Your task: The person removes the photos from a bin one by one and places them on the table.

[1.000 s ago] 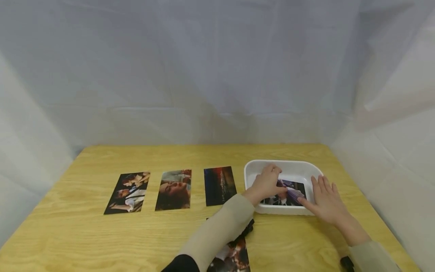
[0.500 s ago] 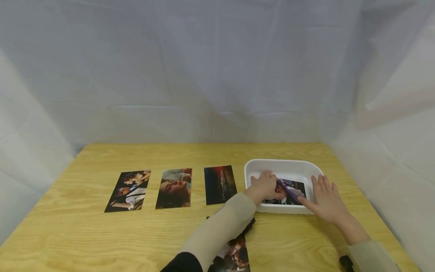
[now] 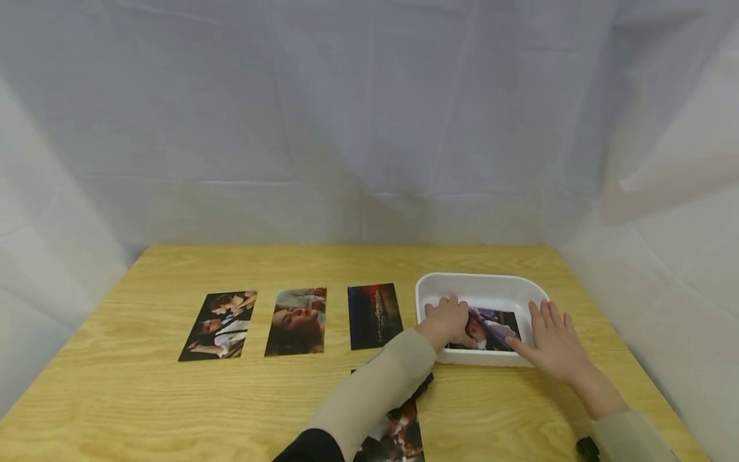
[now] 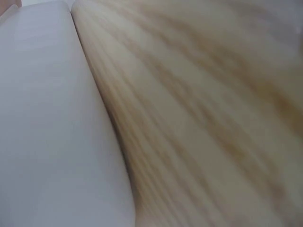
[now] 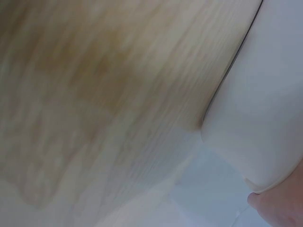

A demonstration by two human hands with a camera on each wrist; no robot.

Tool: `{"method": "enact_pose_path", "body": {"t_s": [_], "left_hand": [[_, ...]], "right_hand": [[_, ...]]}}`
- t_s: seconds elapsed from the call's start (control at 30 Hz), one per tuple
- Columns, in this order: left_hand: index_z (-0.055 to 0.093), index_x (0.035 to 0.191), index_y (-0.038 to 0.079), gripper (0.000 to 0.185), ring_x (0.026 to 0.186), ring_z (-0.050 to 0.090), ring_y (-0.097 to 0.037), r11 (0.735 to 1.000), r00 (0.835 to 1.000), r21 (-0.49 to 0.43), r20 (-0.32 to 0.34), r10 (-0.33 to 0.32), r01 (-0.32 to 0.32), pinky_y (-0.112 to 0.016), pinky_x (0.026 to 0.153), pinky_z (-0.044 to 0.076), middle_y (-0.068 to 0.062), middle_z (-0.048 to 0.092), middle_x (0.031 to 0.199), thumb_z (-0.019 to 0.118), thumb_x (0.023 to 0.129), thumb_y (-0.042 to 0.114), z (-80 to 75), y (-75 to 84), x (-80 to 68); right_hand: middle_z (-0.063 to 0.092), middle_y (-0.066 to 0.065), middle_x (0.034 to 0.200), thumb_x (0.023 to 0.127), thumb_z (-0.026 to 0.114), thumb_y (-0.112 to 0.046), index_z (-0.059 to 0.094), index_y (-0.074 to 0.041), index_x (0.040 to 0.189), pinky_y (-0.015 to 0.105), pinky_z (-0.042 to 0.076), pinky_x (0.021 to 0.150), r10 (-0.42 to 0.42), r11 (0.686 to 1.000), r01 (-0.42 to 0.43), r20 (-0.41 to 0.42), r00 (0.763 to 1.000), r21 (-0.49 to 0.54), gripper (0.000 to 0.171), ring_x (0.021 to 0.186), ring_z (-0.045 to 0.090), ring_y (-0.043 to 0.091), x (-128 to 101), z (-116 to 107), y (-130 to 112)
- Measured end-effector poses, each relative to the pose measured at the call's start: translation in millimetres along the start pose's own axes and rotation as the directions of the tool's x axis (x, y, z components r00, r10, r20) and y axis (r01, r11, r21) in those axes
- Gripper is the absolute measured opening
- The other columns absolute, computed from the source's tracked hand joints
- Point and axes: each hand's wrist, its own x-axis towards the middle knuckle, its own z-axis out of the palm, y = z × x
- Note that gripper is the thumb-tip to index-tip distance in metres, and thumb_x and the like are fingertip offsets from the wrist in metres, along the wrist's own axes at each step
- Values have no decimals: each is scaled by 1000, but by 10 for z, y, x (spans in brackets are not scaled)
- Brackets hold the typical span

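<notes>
The glossy dark photo print lies inside the white rectangular plastic tray. My left hand curls over the print's left end, fingers pinching it, inside the tray. My right hand lies spread flat against the tray's right rim. Left of the tray, three more prints lie in a row on the wooden tabletop.

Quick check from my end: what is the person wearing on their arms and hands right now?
Both hands are bare, with no gloves or rings that can be made out. The left hand and right hand each come out of a long beige sleeve. A dark cuff or band shows near the left elbow, and a small black piece sits by the right sleeve.
</notes>
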Motion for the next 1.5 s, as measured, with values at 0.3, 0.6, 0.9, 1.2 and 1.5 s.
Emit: {"method": "enact_pose_path", "body": {"t_s": [0.3, 0.6, 0.9, 1.2, 1.5], "left_hand": [[53, 112, 18, 71, 100, 39, -16, 999, 1000, 34, -25, -3, 3, -39, 78, 36, -1, 44, 106, 72, 57, 60, 8, -2, -24], [52, 111, 19, 73, 100, 38, -17, 999, 999, 41, -36, -3, 5, -42, 81, 36, -3, 43, 108, 71, 55, 61, -2, -6, -48], [50, 117, 24, 80, 103, 38, -19, 998, 999, 58, -42, -21, 24, -44, 82, 35, -3, 44, 112, 72, 51, 64, 17, -11, -40], [51, 116, 24, 84, 106, 40, -19, 999, 989, 48, -150, 16, -9, -43, 82, 36, -2, 46, 113, 68, 47, 69, 42, -24, 6], [53, 104, 18, 70, 98, 48, -16, 998, 956, 22, -283, 71, -67, -40, 80, 39, 0, 54, 103, 64, 55, 67, 2, -33, 39]], "right_hand": [[12, 43, 130, 85, 47, -51, 18, 20, 129, 61, 4, 95, -1, 1000, 1, -12, 1000, 0, 88, 122, 10, 52, -12, 13, -2], [11, 43, 131, 85, 45, -51, 17, 20, 130, 61, 2, 95, -3, 1000, 3, -11, 1000, 11, 89, 122, 8, 52, -14, 25, 1], [11, 43, 131, 85, 45, -52, 16, 19, 130, 61, 3, 95, -2, 1000, 2, -9, 1000, 1, 89, 122, 8, 51, -15, 28, 10], [11, 43, 130, 85, 45, -52, 17, 20, 130, 61, 4, 95, -7, 1000, 7, -18, 1000, -1, 89, 122, 9, 52, -1, 21, 9], [13, 43, 130, 85, 46, -51, 18, 20, 129, 61, 5, 95, -11, 1000, 10, -15, 1000, -12, 88, 122, 10, 52, 5, 7, 5]]}}
